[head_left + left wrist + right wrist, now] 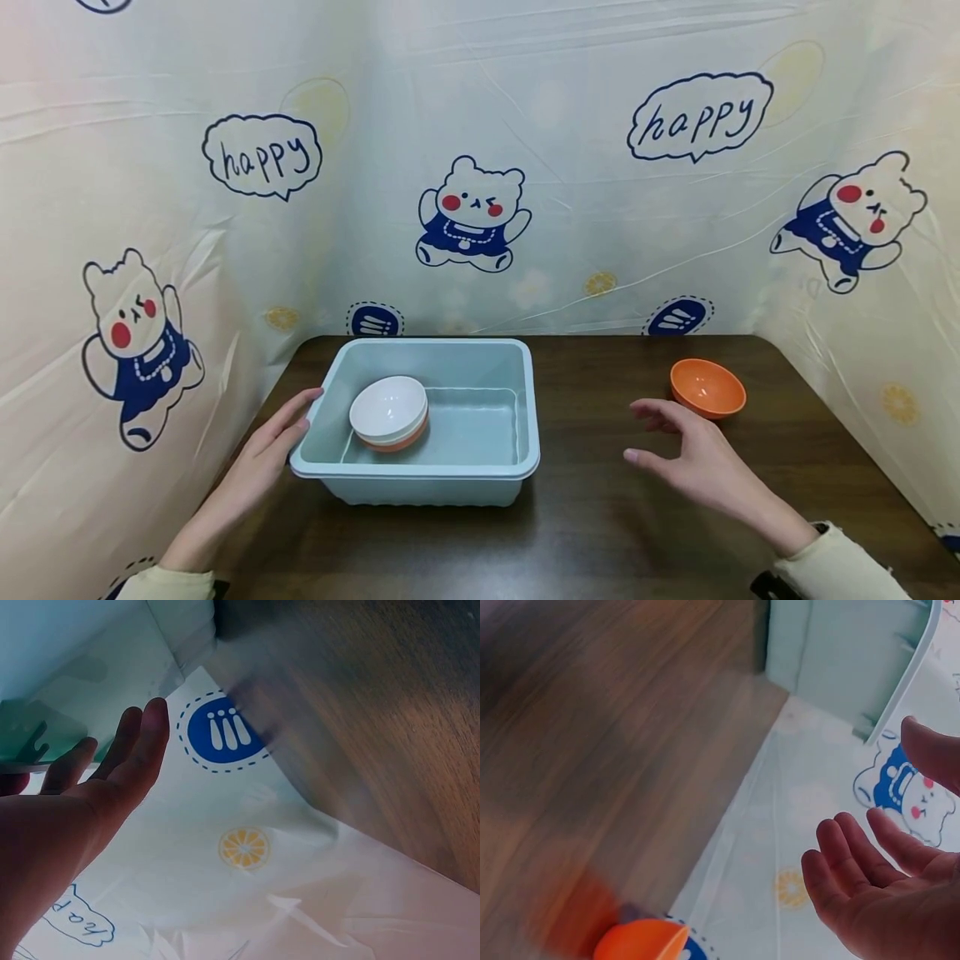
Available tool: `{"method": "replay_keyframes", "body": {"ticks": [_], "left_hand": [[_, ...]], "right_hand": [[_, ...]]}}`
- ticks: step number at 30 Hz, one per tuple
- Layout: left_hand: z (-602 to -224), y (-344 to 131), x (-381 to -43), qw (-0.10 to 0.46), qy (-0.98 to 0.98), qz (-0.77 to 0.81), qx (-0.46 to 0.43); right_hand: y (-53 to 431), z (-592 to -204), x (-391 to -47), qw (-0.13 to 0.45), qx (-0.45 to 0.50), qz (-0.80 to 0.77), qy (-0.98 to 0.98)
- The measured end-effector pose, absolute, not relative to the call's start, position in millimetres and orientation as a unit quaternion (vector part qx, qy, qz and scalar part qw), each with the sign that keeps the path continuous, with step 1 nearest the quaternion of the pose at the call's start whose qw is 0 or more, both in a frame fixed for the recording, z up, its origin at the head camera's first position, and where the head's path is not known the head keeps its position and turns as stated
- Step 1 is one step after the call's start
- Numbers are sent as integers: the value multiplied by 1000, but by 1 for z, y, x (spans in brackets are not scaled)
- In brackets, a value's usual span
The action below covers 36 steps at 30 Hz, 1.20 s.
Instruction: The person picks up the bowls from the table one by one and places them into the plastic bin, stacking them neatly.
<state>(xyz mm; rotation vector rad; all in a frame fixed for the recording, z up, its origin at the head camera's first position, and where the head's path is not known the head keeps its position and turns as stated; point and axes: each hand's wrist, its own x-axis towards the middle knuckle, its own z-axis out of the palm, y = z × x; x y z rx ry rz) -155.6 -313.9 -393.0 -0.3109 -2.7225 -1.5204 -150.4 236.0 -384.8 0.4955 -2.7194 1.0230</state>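
A light blue plastic basin (420, 492) stands left of centre on the table. Inside it, toward the left, a white bowl (388, 408) sits stacked on others, with an orange bowl (397, 446) at the bottom. My left hand (262, 450) rests its fingertips against the basin's left rim, fingers fairly straight. My right hand (697, 454) hovers over the table right of the basin, holding nothing, fingers loosely bent and thumb apart. Just beyond it, an orange bowl (708, 387) sits on the table; in the right wrist view this orange bowl (641, 941) shows at the bottom edge.
The dark wooden table (585, 533) has its back edge against a pale printed curtain (570, 208) with bears and "happy" bubbles. The curtain also hangs along the left and right sides.
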Motion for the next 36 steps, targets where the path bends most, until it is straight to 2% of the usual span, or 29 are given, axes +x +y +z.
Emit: {"method": "replay_keyframes", "body": {"ticks": [17,24,31,36], "left_hand": [[-394,-314,-155,-3,-867,-489,-93],[-394,-314,-155,-1,-867,-489,-95],[-395,-315,-155,-1,-866,-491,-94],[-394,-314,-155,-4,-862,-498,-93]], "right_hand": [[273,-400,-162,92,110,314,-938],[291,-406,-175,121,108,301,-940],[308,-410,-188,91,69,299,-948],[317,-412,-194,96,62,290,-950]]}}
